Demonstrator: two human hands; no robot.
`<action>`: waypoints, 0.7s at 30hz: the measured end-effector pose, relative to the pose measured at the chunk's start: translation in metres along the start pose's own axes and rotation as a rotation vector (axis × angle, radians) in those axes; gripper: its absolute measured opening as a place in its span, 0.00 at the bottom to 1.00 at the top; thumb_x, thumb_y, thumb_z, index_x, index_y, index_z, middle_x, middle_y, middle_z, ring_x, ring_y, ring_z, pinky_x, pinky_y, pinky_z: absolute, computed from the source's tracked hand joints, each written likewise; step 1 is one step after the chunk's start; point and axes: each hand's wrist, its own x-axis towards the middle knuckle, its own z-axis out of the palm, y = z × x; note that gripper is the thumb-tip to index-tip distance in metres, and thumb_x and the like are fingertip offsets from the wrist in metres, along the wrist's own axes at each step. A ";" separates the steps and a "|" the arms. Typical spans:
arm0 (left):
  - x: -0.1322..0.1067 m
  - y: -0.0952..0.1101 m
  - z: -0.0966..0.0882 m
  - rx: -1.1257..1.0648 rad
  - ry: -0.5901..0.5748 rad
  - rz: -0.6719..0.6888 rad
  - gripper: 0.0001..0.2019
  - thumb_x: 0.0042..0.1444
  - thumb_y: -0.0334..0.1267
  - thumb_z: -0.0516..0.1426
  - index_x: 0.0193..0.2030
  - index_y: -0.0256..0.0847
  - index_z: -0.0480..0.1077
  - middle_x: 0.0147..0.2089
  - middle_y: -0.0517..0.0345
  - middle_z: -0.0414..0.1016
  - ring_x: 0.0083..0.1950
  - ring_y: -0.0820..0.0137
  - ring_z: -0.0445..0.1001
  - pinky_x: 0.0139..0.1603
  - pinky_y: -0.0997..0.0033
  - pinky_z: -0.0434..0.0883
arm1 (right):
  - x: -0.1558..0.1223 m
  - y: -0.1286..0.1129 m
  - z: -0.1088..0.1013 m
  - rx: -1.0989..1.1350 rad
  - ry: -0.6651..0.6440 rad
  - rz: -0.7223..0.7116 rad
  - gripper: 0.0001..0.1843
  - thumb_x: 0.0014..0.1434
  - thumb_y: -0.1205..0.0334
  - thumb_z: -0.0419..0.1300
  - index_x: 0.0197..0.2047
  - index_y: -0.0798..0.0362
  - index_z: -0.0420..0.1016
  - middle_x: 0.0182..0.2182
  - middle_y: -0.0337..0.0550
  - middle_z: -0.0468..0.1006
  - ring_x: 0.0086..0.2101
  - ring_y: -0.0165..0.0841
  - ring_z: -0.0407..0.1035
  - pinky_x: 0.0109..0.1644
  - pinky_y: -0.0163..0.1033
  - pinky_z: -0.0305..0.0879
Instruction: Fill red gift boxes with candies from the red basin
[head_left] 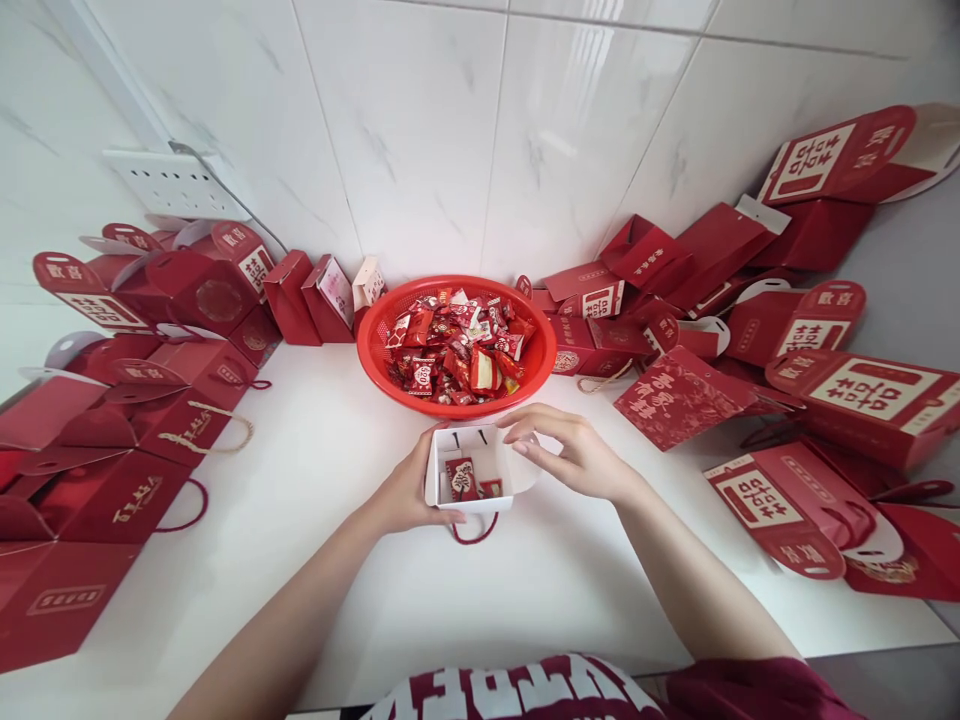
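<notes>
A small candy box (471,504) stands with its top open on the white table, its white inside facing me. In it lie a red-wrapped candy (460,480) and a smaller red and gold piece (491,488). My left hand (411,488) grips the box's left side, thumb at the front and fingers behind. Over the right edge hovers my right hand (574,452), fingers stretched and apart, beside the white side flap (527,472); whether it touches the flap I cannot tell. A dark red cord handle (476,541) loops out in front of the box.
Behind the box, a red plastic basket (367,345) holds many wrapped candies (450,350). Red gift boxes crowd the left side (187,390) and the right side (810,340). Against the tiled wall stand several narrow boxes (326,298). A power strip (176,185) hangs at the left.
</notes>
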 end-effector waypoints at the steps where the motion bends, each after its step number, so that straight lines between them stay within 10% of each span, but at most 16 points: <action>1: 0.000 0.001 0.000 -0.006 -0.002 -0.007 0.55 0.39 0.44 0.74 0.70 0.45 0.48 0.69 0.40 0.60 0.68 0.45 0.64 0.63 0.47 0.67 | -0.006 0.003 -0.002 -0.014 0.044 0.009 0.08 0.68 0.59 0.56 0.45 0.47 0.76 0.49 0.48 0.79 0.49 0.40 0.74 0.52 0.48 0.71; 10: 0.002 0.001 -0.002 -0.010 -0.011 0.005 0.53 0.39 0.45 0.74 0.69 0.45 0.50 0.68 0.40 0.61 0.67 0.45 0.64 0.64 0.45 0.65 | 0.032 0.015 -0.023 -0.108 0.077 0.105 0.14 0.71 0.58 0.51 0.47 0.48 0.78 0.47 0.46 0.81 0.49 0.39 0.75 0.56 0.46 0.69; 21: -0.001 0.001 -0.008 0.111 -0.011 -0.005 0.56 0.38 0.49 0.74 0.69 0.46 0.47 0.68 0.41 0.60 0.67 0.46 0.63 0.65 0.46 0.64 | 0.168 0.064 0.045 -0.402 -0.568 0.191 0.20 0.62 0.76 0.52 0.52 0.55 0.78 0.51 0.49 0.81 0.49 0.38 0.76 0.52 0.37 0.69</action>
